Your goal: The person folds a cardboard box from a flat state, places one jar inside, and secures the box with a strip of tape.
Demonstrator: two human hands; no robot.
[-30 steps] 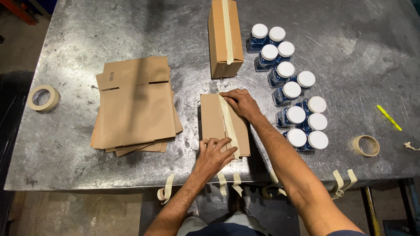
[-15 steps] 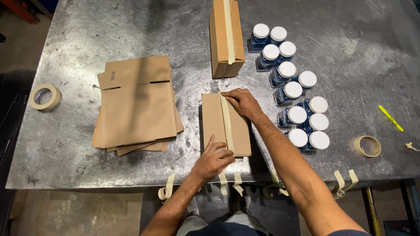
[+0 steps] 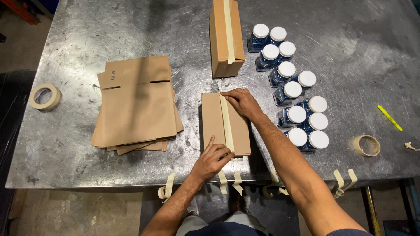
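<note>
Small cardboard box lies flat on the metal desk, a strip of masking tape running along its seam. Left hand presses the near end of the strip, fingers loosely curled with the forefinger stretched onto the box, gripping nothing. Right hand rests flat on the far end, fingers extended together on the tape, also holding nothing. Beyond the right fingers: a second taped box. To the outside of the left fingers: stack of flattened cartons, then a tape roll. To the outside of the right fingers: blue white-capped jars, another tape roll, a yellow marker. Spare tape strips hang off the desk edge below the left wrist.
</note>
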